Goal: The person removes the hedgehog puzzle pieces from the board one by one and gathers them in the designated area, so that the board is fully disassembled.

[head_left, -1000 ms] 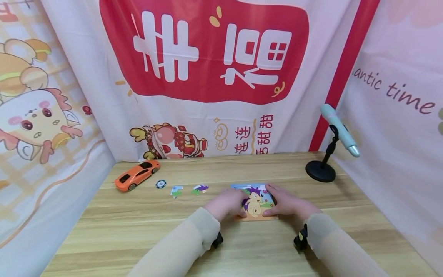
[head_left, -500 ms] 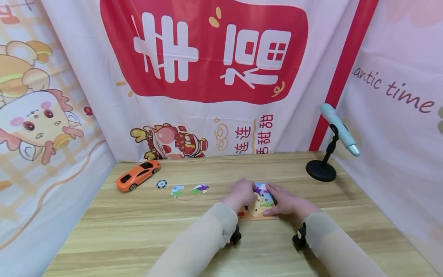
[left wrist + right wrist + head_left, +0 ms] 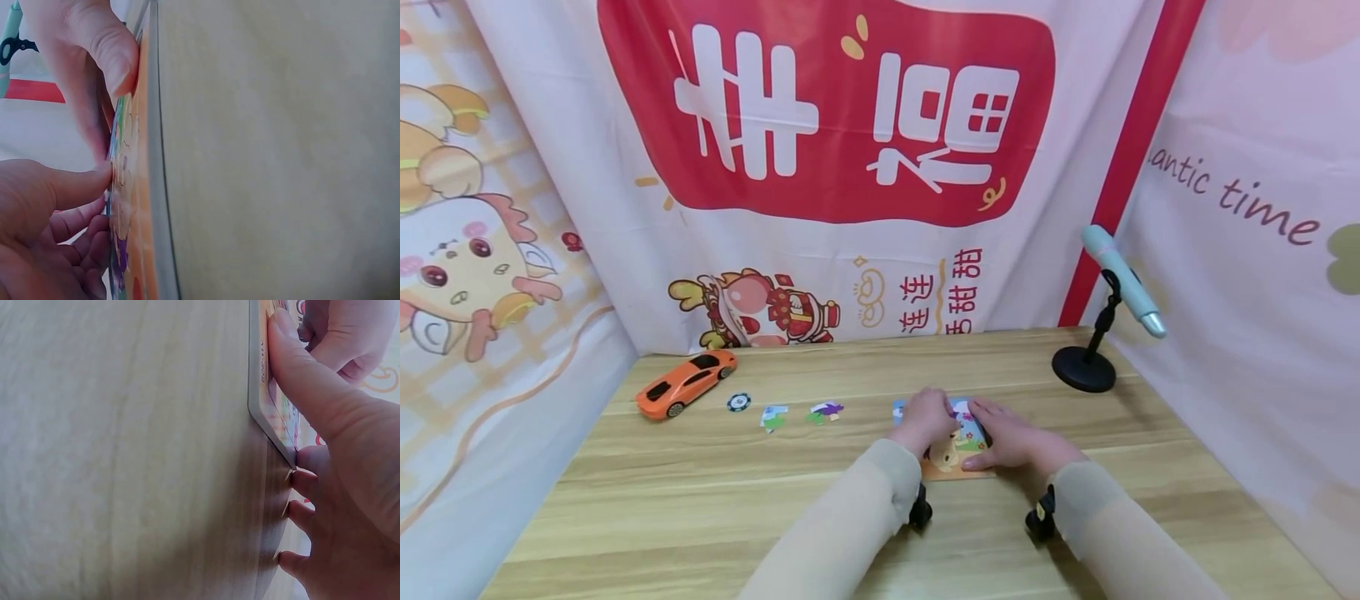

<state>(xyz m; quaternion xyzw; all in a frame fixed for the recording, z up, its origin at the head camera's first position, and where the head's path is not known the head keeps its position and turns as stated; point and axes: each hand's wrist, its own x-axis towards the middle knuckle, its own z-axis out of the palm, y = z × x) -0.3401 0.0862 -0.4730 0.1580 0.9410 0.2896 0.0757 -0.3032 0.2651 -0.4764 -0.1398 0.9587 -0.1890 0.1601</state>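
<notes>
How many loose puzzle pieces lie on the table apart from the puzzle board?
2: one piece right of the poker chip, the other piece between it and the puzzle board. The hands may hide more.

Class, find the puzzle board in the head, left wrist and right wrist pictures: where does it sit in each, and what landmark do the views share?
Head: puzzle board lies low, right of centre, under both hands.
Left wrist: edge-on, a vertical strip left of centre.
Right wrist: its corner at the upper right, under the right hand's thumb.
Shared landmark: the wooden table.
</notes>
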